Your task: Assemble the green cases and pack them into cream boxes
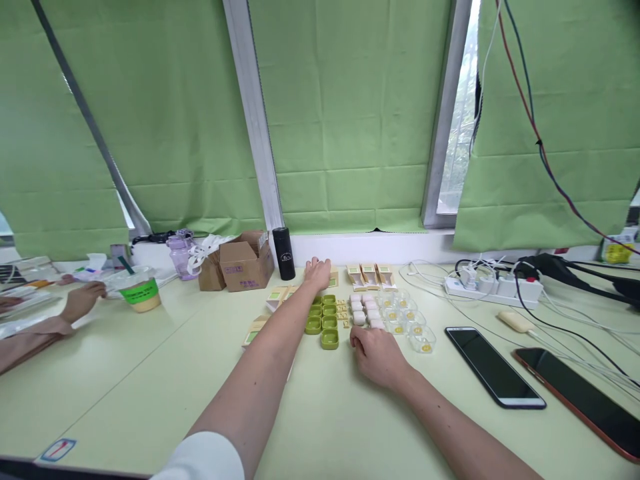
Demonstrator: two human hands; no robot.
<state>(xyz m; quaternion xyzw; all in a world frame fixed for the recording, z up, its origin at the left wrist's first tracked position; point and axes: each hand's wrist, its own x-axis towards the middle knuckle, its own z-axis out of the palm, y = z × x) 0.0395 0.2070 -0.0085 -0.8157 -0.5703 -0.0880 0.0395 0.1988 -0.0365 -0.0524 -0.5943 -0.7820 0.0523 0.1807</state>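
Note:
My left hand [317,274] stretches to the far side of the table, its fingers slightly apart and bent down beside a flat printed card [333,280]. Below that wrist stand rows of small green square containers [329,339], partly covered by my forearm. My right hand [379,357] rests with curled fingers just in front of the small pale pink and white blocks [359,318]; whether anything is inside it is hidden. Small yellowish pieces [342,308] lie between the containers and the blocks. Clear plastic cups with yellow centres [423,339] form rows on the right.
Folded card boxes [370,277] stand at the back; others [255,329] lie left of my forearm. Two phones [495,367], a power strip [493,291] and cables occupy the right. A carton [246,261], black bottle [284,254], drink cup [139,290] and another person's hand [83,303] are left.

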